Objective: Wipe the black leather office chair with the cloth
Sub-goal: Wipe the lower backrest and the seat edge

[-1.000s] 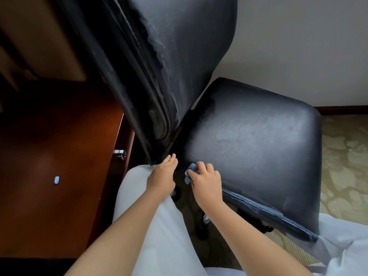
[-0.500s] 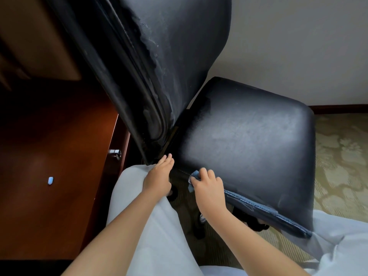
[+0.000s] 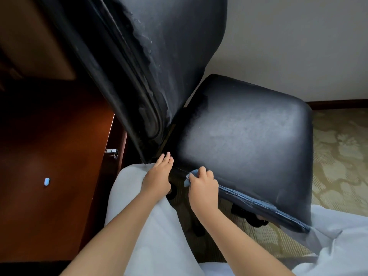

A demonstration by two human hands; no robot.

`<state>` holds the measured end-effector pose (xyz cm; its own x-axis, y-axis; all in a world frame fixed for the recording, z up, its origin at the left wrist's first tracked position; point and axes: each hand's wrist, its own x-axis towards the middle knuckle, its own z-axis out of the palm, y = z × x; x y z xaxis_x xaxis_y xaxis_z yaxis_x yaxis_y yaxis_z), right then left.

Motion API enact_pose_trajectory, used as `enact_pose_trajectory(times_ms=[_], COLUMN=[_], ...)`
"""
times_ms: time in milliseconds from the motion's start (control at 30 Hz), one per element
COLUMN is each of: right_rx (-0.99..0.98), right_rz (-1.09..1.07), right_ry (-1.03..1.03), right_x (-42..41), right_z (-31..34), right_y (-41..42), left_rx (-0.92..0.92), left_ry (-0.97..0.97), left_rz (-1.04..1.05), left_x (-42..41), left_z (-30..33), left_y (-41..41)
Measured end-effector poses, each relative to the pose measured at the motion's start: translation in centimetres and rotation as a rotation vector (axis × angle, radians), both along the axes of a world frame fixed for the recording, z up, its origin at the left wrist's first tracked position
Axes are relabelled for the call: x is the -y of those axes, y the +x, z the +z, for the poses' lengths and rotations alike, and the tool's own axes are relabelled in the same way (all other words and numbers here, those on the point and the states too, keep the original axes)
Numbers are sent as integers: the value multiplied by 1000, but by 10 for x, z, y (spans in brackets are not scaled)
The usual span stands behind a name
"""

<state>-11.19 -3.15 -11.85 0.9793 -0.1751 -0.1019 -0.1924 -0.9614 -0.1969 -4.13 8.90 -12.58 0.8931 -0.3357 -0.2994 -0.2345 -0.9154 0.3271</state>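
Hands [image 3: 159, 177] (2 [image 3: 203, 189]), 1 cloth [image 3: 191, 175], 1 chair [image 3: 245, 140].

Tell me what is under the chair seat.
Under the seat, dark parts of the chair base show above patterned carpet. The seat covers the rest of the base, and the right hand, gripping the blue cloth, hides part of the near edge.

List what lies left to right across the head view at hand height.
Small blue object on the wooden desk → metal drawer knob → left hand → blue cloth in the right hand → black seat → patterned carpet.
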Motion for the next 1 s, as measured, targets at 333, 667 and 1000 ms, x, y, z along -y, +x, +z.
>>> enact_pose_trajectory(times_ms=[333,667,1000], right_rx=[80,100,214], right_rz=[-185,-172,-220], right_ry=[52,42,84], right_x=[4,9,25], right_z=[-17,-20,-26], right_y=[-15,-20,-38], left_rx=[15,97,106], left_ry=[-34,117,69], left_rz=[31,-109,-83], left_x=[0,0,11], left_z=[-7,-16,-25], left_y=[2,2,-26])
